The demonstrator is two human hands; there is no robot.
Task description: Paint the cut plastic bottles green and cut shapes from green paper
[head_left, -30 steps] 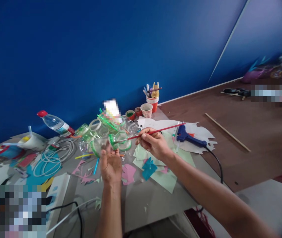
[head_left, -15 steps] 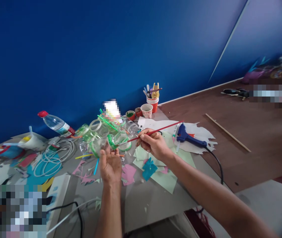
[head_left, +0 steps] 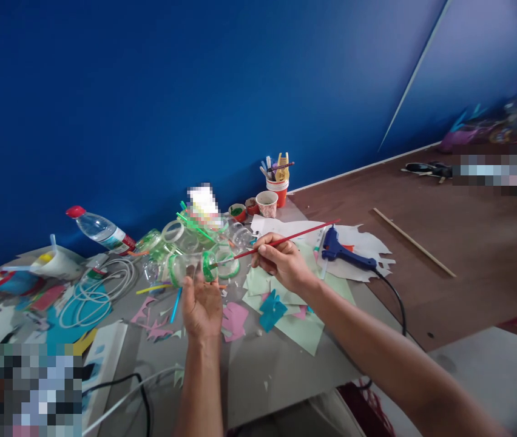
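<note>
My left hand (head_left: 202, 308) is closed around a clear plastic bottle section (head_left: 188, 264), its fingers partly hidden behind it. Both ends of this piece carry green paint, and it lies nearly level in the hand. Between the thumb and fingers of my right hand (head_left: 282, 265) is a paintbrush (head_left: 304, 232) with a long red handle. Its bristles meet the green rim at the piece's right end. Just behind stand more cut clear bottle pieces (head_left: 177, 235), some with green edges. A small cup of green paint (head_left: 237, 212) sits by the wall.
A blue glue gun (head_left: 347, 254) with a black cord rests on white paper at the right. Paper scraps (head_left: 272, 309) cover the middle. On the left are a red-capped bottle (head_left: 104, 230), coiled white cable (head_left: 117, 282) and a power strip (head_left: 104, 352). A wooden stick (head_left: 413, 241) lies far right.
The bottle section has turned in my left hand, so its right end faces me less and its side shows more. The brush has stayed at the green rim.
</note>
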